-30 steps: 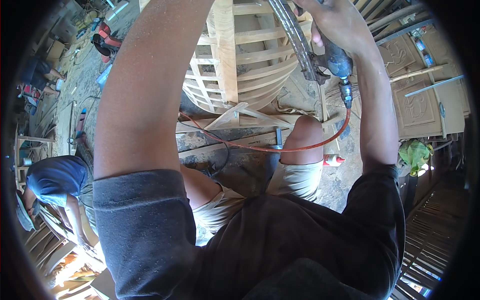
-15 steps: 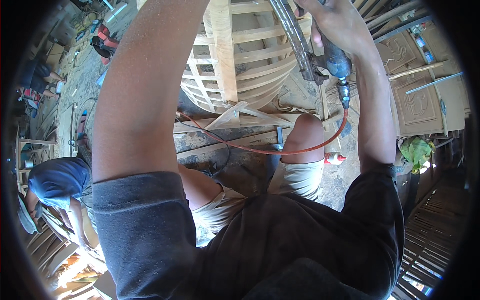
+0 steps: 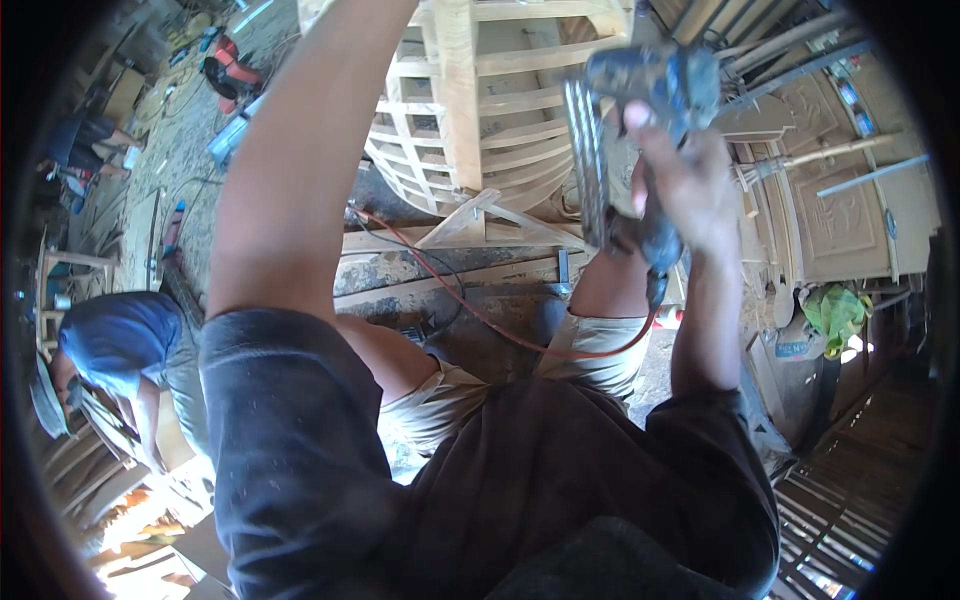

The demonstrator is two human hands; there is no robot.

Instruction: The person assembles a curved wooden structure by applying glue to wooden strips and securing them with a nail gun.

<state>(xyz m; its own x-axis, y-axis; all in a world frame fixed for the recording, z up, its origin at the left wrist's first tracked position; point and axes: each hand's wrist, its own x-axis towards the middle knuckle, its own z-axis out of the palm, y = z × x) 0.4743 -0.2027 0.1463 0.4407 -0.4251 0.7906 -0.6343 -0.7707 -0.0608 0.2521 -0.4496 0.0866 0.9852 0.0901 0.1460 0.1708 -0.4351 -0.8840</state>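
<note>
My right hand [image 3: 692, 190] is wrapped round the handle of a blue nail gun [image 3: 650, 78], blurred by motion. Its metal magazine [image 3: 587, 165] points down toward my knee, and a red air hose [image 3: 560, 352] leaves the handle's lower end. The gun stands just right of a pale wooden frame [image 3: 458, 110] with curved slats and a thick upright post. My left forearm [image 3: 290, 150] reaches forward over the frame's left side; the hand itself lies beyond the upper edge.
At the left a person in a blue shirt [image 3: 125, 340] bends over wooden pieces. A red and black machine [image 3: 232, 75] stands on the floor farther off. To the right are carved wooden panels [image 3: 835, 225], long poles and a green plastic bag [image 3: 836, 315]. The hose crosses before my knees.
My right hand has drawn the nail gun back toward me, away from the upper edge, so its whole body shows. The hose now hangs lower. My left arm still reaches forward.
</note>
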